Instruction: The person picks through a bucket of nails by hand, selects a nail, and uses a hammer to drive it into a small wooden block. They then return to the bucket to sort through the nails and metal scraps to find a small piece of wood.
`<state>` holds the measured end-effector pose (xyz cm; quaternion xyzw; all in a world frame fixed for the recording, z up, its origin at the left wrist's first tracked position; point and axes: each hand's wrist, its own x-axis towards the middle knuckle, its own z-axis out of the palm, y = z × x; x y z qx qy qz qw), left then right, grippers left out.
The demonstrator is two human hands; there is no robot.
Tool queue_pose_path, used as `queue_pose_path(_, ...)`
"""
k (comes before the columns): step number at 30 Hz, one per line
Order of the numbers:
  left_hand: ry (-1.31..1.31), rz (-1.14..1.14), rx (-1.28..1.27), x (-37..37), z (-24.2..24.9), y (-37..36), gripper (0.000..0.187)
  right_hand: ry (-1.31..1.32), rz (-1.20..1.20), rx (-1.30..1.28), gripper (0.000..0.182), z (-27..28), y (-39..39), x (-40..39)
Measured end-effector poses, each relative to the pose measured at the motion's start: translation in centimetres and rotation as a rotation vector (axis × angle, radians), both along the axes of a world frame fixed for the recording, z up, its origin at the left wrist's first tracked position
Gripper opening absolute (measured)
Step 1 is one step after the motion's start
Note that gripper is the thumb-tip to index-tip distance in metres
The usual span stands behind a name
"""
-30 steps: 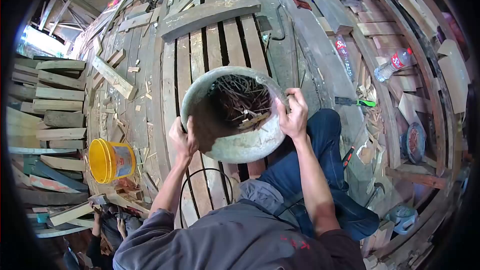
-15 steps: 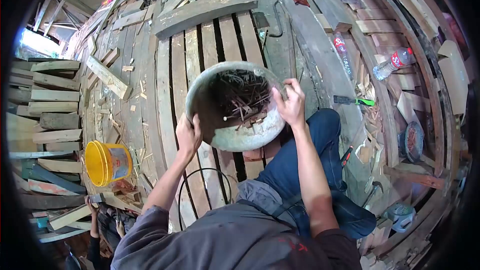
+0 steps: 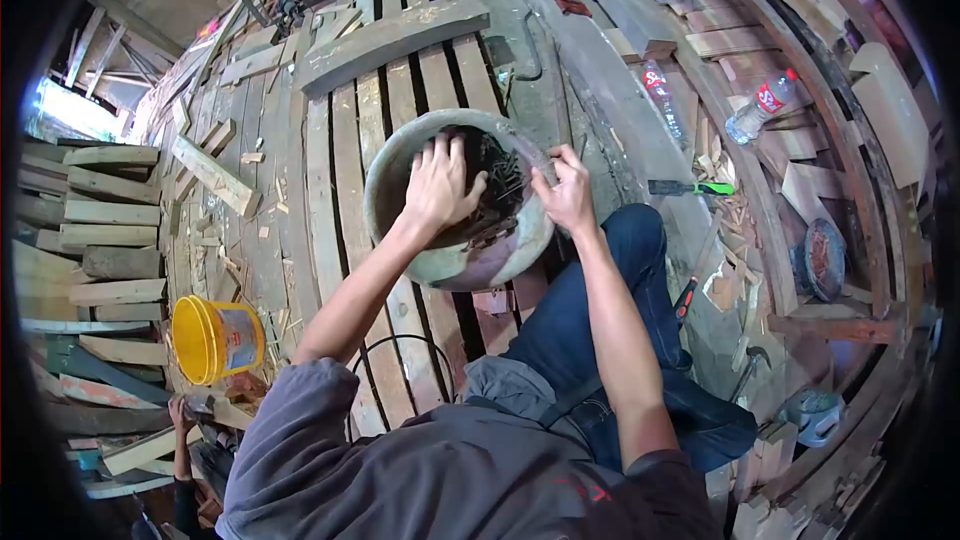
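A worn, whitish round bucket (image 3: 472, 268) is tilted toward me over the wooden slats, its mouth facing up. Inside lie rusty nails (image 3: 506, 183) and dark scraps in a loose heap. My left hand (image 3: 440, 188) reaches into the bucket with its fingers stretched out over the left part of the contents; the fingertips are in shadow. On the right side, my right hand (image 3: 568, 192) grips the bucket's rim, thumb toward the inside and fingers wrapped round the edge.
A heavy beam (image 3: 395, 45) lies across the slats ahead. At left stands a yellow bucket (image 3: 200, 340), near another person's hand (image 3: 180, 412). To the right are a green-handled tool (image 3: 690, 188), a hammer (image 3: 750, 370), plastic bottles (image 3: 762, 110) and a bowl (image 3: 822, 260).
My left hand has let go of the bucket's left rim and moved inside over the nails. My right hand keeps its hold on the rim.
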<state>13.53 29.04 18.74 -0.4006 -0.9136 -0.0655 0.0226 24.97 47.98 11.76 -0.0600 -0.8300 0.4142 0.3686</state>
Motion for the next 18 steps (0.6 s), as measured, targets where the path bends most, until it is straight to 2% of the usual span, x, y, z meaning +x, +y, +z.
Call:
queue_pose_path(1,0.035,0.061,-0.069,-0.4,-1.2,0.7,0.078,0.041,-0.01,0.022,0.018,-0.2,0.0,0.0)
queue_pose_path(4,-0.072,0.152,-0.16,-1.2,-2.1,1.7,0.085,0.028,0.0,-0.017,0.021,-0.2,0.1,0.1)
queue_pose_path(7,-0.067,0.139,-0.075,-2.7,-4.7,1.7,0.087,0.004,0.027,-0.046,0.022,-0.3,0.3,-0.1)
queue_pose_path(11,-0.08,0.114,-0.071,-2.4,-4.1,1.3,0.085,0.026,0.026,-0.031,0.022,-0.7,0.5,-0.7)
queue_pose_path(14,-0.037,0.09,-0.05,-1.9,-4.1,0.9,0.078,0.022,0.038,-0.029,0.021,-0.5,0.6,-0.6)
queue_pose_path(18,0.059,0.013,-0.05,0.0,-3.7,0.0,0.056,-0.016,0.055,-0.079,0.02,-0.1,0.6,-0.3)
